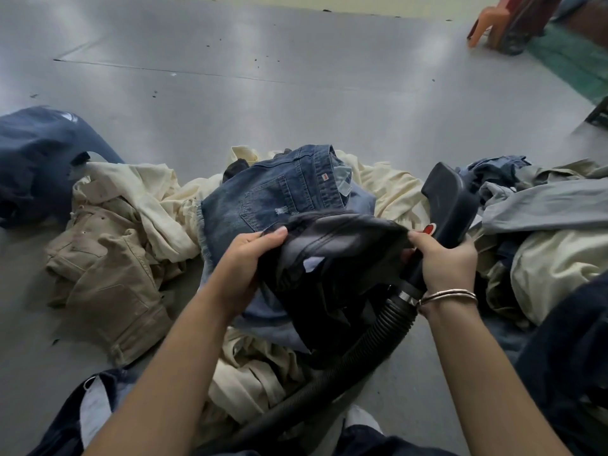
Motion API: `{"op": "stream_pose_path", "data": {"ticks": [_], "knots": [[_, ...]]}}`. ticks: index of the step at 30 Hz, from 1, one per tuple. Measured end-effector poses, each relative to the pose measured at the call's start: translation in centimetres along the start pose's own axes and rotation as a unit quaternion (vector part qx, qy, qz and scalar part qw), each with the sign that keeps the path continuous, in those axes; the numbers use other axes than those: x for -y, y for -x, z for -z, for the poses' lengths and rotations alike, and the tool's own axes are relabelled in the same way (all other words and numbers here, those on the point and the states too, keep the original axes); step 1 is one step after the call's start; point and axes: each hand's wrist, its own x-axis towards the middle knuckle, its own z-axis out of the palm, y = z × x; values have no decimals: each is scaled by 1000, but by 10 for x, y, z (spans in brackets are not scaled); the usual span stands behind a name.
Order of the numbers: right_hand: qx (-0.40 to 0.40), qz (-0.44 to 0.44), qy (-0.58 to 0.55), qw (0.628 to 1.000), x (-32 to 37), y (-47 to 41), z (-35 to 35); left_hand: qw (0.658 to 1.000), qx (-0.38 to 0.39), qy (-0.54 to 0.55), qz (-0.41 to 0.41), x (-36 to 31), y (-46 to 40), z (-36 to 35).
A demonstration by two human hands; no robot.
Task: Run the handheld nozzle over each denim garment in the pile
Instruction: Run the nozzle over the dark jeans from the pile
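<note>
I noted left hand (pixel 253 258) pinching dark garment (pixel 332 258) taut, centre frame | right hand (pixel 444 258) clenched on nozzle (pixel 450 199) plus cloth edge, likely presenting fabric for the pass.

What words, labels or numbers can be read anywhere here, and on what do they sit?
No text can be read in this view.
Small red tab on the waistband of the blue denim shorts: too small to read.
Red button on the black handheld nozzle: no marking can be made out.
Dark garment between the two hands: no label shows.
</note>
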Motion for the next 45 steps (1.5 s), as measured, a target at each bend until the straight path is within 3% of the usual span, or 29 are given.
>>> {"op": "stream_pose_path", "data": {"ticks": [5, 9, 14, 17, 26, 33, 35, 38, 40, 45], "knots": [[53, 20, 3, 998, 11, 8, 2, 988, -66, 123, 66, 17, -5, -12], [179, 21, 54, 982, 27, 21, 4, 974, -43, 197, 107, 11, -5, -13], [390, -4, 103, 915, 45, 51, 9, 975, 9, 218, 29, 10, -5, -19], [446, 15, 170, 879, 49, 61, 19, 978, 28, 204, -17, 8, -4, -17], [460, -18, 222, 860, 46, 62, 26, 968, 33, 242, -54, 7, -8, -19], [309, -63, 199, 928, 39, 35, 32, 973, 31, 223, -51, 10, -7, -5], [337, -78, 167, 923, 43, 34, 37, 972, 28, 228, -48, 10, -9, -3], [451, -54, 171, 874, 43, 50, 30, 971, 20, 233, -44, 13, -10, -4], [484, -31, 199, 852, 38, 59, 21, 973, 15, 223, -52, 15, -11, -5], [401, -46, 206, 891, 31, 51, 12, 970, 7, 240, -39, 16, -11, -4]]}}
